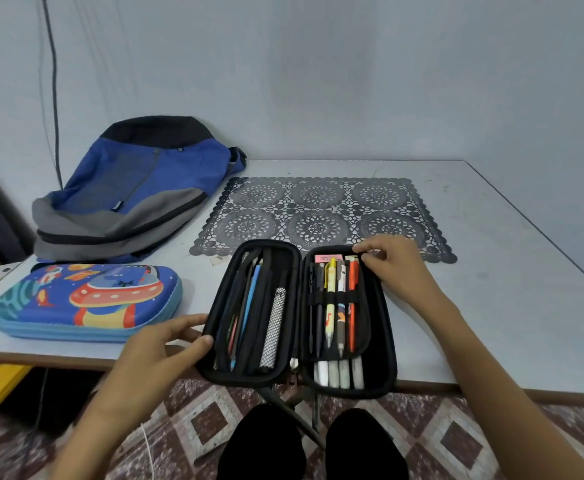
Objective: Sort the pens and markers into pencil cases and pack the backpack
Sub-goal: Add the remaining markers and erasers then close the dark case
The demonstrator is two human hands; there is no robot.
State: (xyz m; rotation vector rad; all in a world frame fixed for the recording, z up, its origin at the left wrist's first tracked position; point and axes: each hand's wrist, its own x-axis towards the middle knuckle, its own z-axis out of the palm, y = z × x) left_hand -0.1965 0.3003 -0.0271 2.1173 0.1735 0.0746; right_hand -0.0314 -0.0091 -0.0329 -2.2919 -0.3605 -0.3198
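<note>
lying open like a book at the near edge of the desk (491, 306), the black pencil case (299, 317) shows both halves, so every pen is easy to see and reach. the left hand (158, 355) rests against its left wall with curled fingers, thumb touching the rim; it seems to steady the case and grips nothing else. the right hand (392, 263) is at the far right corner, fingertips pinched near the top of the orange pen (352, 299), which sits under the elastic band beside the yellow pen (330, 303); whether it grips the pen or the rim i cannot tell. the cartoon pencil case (86, 301) lies closed on the left. the blue backpack (134, 188) lies behind it, not yet packed. the lace placemat (321, 213) is bare.
</note>
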